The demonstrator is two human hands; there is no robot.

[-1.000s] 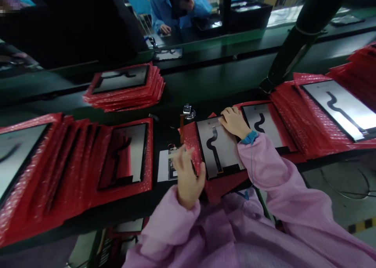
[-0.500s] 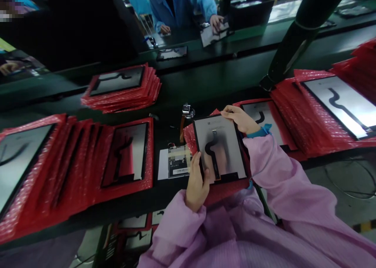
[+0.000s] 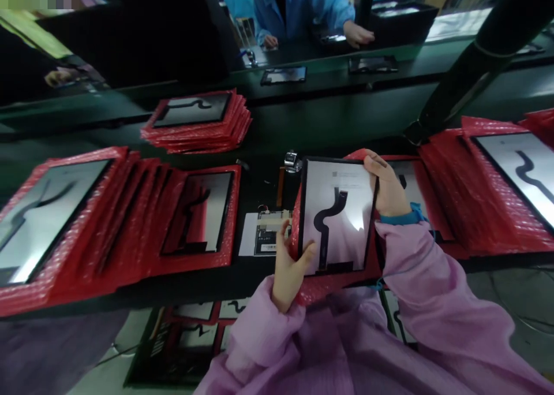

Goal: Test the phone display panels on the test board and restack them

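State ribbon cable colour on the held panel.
Black ribbon cable, best seen in the head view.

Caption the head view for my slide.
Left hand and right hand hold a flat panel with a black ribbon cable, among red bubble wrap.

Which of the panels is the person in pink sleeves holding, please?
The middle panel: the right hand grips its upper right edge; the left hand is at its lower left. The panels beside it lie on red wrapping.

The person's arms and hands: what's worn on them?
The left hand and right hand wear no gloves. Loose pinkish-lilac sleeves cover both arms to the wrists. A blue wristband with a thin cord circles the right wrist.
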